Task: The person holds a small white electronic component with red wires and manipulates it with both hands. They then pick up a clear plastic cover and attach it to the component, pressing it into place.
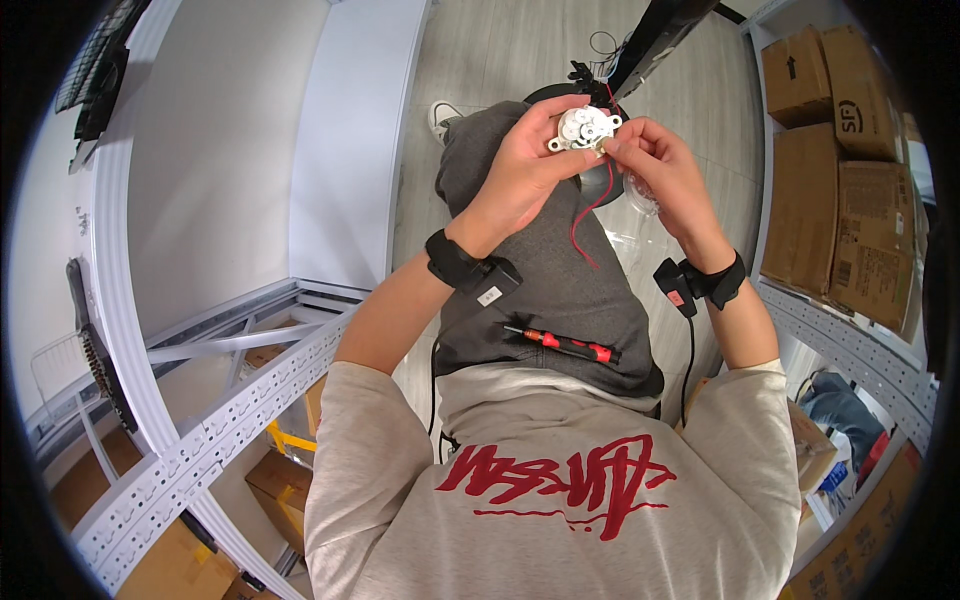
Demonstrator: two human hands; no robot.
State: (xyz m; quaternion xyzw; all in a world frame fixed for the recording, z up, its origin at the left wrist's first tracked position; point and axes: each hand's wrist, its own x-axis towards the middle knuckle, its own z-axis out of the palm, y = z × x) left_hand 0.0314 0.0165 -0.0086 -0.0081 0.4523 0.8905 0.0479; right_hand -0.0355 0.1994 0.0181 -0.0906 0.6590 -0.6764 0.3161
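My left hand (522, 170) grips a small white plastic gearbox (582, 125) by its rim, with thumb and fingers on either side. Several white gears show on its open face, and a mounting ear with a hole sticks out at each end. My right hand (668, 172) is closed, its thumb and index fingertips pinched at the gearbox's lower right edge; any tiny part between them is too small to make out. A clear round plastic cover (641, 196) sits under the curled fingers of that hand. Red wire (578, 225) dangles below the gearbox over my lap.
A red and black screwdriver (565, 345) lies across my lap. Black wrist straps with cabled modules are on both forearms. Cardboard boxes (800, 210) fill shelving at the right; a white metal rack (230, 410) stands at the left. A black post (660, 45) rises ahead.
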